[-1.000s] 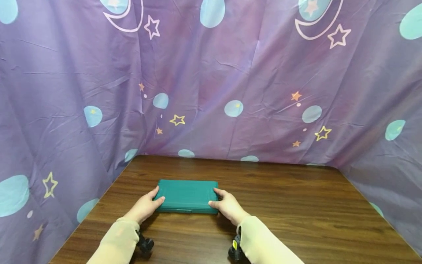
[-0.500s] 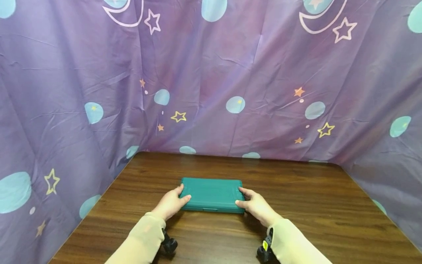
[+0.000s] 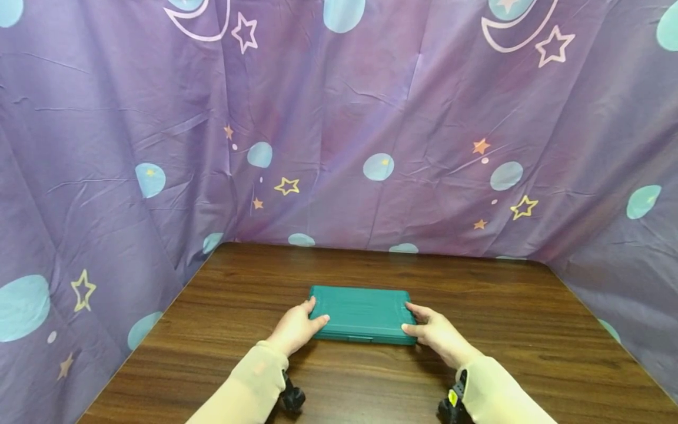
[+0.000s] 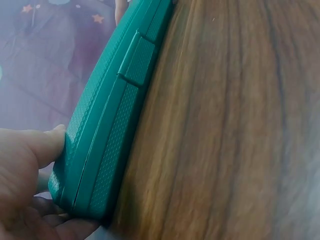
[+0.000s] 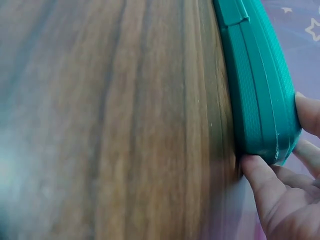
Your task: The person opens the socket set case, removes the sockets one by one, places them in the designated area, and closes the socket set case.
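A flat teal plastic case [image 3: 361, 314] lies shut on the wooden table [image 3: 519, 330], its latch on the near edge. My left hand [image 3: 298, 327] grips the case's left end, thumb on the lid and fingers under the corner. My right hand [image 3: 435, 333] grips the right end the same way. The left wrist view shows the case [image 4: 107, 130] edge-on, with my thumb [image 4: 35, 147] on its lid. In the right wrist view the case [image 5: 260, 90] rests against the wood while my fingers [image 5: 265, 190] curl round its corner.
A purple curtain [image 3: 339, 129] printed with stars, moons and pale blue dots hangs round the table on the left, back and right. Bare wood lies to the right of the case and between it and the curtain.
Both hands have slid the case to the right along the table, and it now lies nearer the middle. The grip on both ends is unchanged.
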